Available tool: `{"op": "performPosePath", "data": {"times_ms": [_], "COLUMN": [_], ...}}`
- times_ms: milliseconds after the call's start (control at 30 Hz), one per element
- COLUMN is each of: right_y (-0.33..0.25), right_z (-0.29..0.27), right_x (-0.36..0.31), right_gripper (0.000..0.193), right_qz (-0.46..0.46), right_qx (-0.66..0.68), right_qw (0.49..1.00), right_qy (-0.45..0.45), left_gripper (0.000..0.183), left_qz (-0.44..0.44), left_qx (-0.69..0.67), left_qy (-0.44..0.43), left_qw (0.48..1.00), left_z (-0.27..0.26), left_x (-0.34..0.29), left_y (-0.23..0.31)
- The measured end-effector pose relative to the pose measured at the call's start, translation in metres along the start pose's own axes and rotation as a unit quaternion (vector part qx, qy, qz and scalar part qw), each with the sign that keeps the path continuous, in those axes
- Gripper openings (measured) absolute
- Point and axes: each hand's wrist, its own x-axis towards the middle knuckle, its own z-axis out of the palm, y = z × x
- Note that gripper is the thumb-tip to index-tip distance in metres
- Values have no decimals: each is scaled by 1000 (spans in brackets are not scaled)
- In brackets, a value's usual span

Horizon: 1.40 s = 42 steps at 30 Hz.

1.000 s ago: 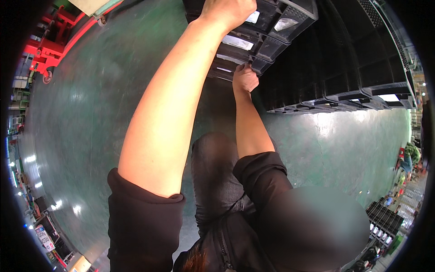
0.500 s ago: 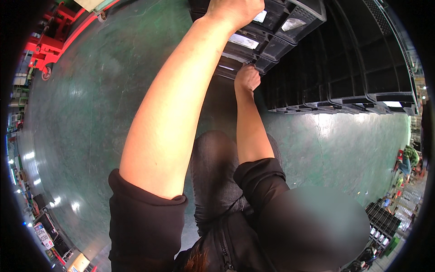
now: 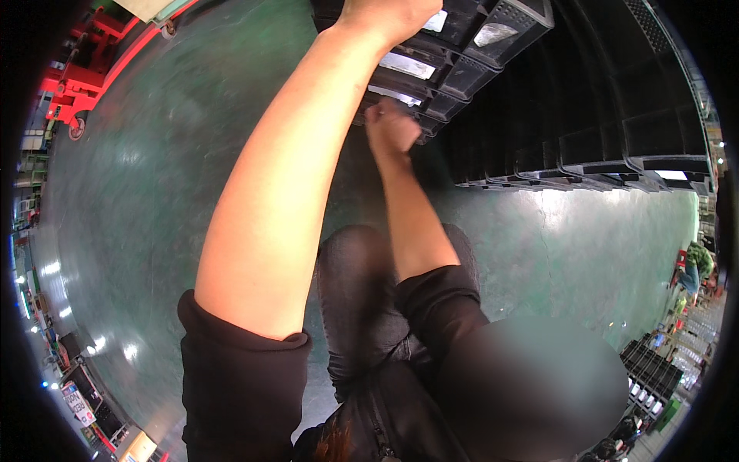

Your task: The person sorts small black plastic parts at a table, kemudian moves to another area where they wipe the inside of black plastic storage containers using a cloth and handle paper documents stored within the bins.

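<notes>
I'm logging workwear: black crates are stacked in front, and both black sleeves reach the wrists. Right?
Not quite: the head view shows both black sleeves pushed up, leaving the forearms bare. The black crates are stacked in front, as you said.

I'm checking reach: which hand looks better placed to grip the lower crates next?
Probably the right hand: though blurred, it appears close by the lower crates. The left hand is up by the top crate.

Left hand [image 3: 391,19] is covering part of the stacked black crates [image 3: 466,73], while the right hand [image 3: 395,127] is showing up kinda blurry by the lower ones. Red cart [image 3: 73,83] is sitting off left.
</notes>
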Motion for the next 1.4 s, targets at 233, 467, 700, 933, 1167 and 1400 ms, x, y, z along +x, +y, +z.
{"op": "performPosePath", "data": {"times_ms": [233,467,700,933,1167,1400], "right_y": [-18,29,25,21,14,-11], "right_z": [5,-27,-13,-12,-18,-43], "right_x": [-36,12,23,15,1,-45], "right_gripper": [15,29,30,20,14,11], "right_qz": [73,183,219,190,25,-222], "right_qx": [108,-24,-14,2,85,213], "right_qw": [991,982,976,980,994,937], "right_qy": [32,-35,2,67,67,-169], "left_gripper": [26,23,20,21,22,25], "left_qz": [-15,0,-7,-8,-14,0], "left_qx": [-24,-7,5,12,9,24], "left_qy": [-42,-2,-44,-31,-36,-49], "left_qw": [999,1000,999,999,999,998], "left_z": [3,-7,-9,-5,-6,-5], "left_x": [3,5,8,5,9,8], "left_y": [-1,5,3,4,10,0]}}
